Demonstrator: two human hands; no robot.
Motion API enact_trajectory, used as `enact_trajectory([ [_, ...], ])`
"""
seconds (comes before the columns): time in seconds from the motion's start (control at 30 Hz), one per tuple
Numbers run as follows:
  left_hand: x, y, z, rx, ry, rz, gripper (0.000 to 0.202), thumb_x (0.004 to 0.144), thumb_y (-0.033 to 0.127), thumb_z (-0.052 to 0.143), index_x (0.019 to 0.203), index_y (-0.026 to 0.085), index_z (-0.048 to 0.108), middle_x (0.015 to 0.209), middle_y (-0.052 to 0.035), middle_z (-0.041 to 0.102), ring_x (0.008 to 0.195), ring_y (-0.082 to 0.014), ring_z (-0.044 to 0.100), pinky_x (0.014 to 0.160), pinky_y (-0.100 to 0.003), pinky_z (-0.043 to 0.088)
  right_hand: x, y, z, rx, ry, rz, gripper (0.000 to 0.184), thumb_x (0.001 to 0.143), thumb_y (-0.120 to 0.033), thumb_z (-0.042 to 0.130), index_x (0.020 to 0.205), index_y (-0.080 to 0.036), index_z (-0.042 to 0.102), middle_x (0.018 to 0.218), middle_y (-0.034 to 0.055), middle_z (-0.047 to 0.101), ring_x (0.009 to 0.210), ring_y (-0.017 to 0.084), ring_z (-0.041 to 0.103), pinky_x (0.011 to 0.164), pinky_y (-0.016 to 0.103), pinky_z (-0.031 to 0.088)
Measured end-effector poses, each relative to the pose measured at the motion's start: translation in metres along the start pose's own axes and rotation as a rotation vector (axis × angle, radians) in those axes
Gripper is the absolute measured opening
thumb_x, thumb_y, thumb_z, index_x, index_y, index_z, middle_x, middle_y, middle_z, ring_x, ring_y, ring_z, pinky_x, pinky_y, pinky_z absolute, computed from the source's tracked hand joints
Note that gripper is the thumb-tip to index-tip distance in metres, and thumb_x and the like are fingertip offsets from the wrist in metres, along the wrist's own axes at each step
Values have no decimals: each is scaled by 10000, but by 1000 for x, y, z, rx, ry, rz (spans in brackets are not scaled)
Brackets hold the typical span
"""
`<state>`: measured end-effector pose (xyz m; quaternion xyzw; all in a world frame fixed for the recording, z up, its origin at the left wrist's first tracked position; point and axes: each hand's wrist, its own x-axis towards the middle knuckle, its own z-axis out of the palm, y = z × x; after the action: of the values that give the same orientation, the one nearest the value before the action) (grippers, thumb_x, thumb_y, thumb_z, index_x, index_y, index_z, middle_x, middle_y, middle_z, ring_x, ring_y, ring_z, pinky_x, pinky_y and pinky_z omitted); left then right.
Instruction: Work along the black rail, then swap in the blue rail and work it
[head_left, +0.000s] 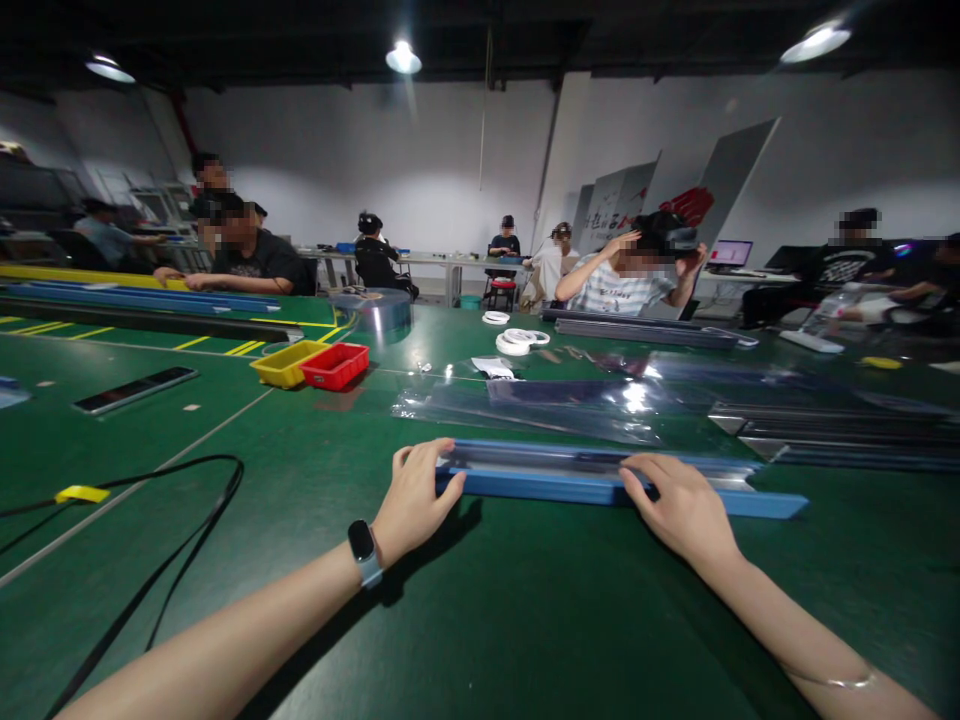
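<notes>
A long blue profile strip (540, 487) with a channel along it lies crosswise on the green table in front of me. My left hand (416, 495) grips its left end, thumb on the near side and fingers over the far side. Toward the right part of the strip, my right hand (679, 500) holds it in the same way, its fingers reaching across the channel. The strip's right end sticks out past my right hand. Just beyond it lie clear plastic film strips (540, 410), flat and shiny.
To the left are a yellow bin (289, 365), a red bin (335, 367), a phone (137, 390) and a black cable (202, 530). White tape rolls (517, 341) sit farther back. Dark profiles (840, 435) lie at right. Co-workers sit across the table.
</notes>
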<state>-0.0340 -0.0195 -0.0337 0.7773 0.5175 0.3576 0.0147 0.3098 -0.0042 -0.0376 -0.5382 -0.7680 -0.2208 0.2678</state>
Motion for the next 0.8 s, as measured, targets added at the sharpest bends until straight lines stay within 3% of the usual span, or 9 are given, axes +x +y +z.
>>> enact_trajectory([
  [0.2, 0, 1, -1, 30, 2, 51, 371, 832, 308, 405, 1192, 229, 361, 1208, -53, 462, 1152, -196, 361, 952, -395, 212, 0, 2, 4, -9, 5, -6, 320, 813, -385, 398, 1004, -193, 569, 1083, 75, 565, 1008, 226, 502, 850, 374, 366],
  [0.4, 0, 1, -1, 55, -12, 44, 410, 835, 300, 404, 1234, 247, 324, 1269, -37, 412, 1208, -189, 293, 980, -402, 179, 1, 5, 9, -26, -81, 8, 410, 827, -408, 367, 1149, -183, 485, 1157, 86, 530, 1073, 225, 465, 891, 388, 346],
  [0.8, 0, 0, -1, 52, 6, 41, 394, 832, 284, 406, 1220, 250, 346, 1232, -36, 441, 1182, -186, 321, 977, -400, 190, 2, 4, 6, -38, -54, -18, 351, 825, -379, 391, 1094, -200, 530, 1077, 60, 576, 1022, 205, 491, 926, 389, 299],
])
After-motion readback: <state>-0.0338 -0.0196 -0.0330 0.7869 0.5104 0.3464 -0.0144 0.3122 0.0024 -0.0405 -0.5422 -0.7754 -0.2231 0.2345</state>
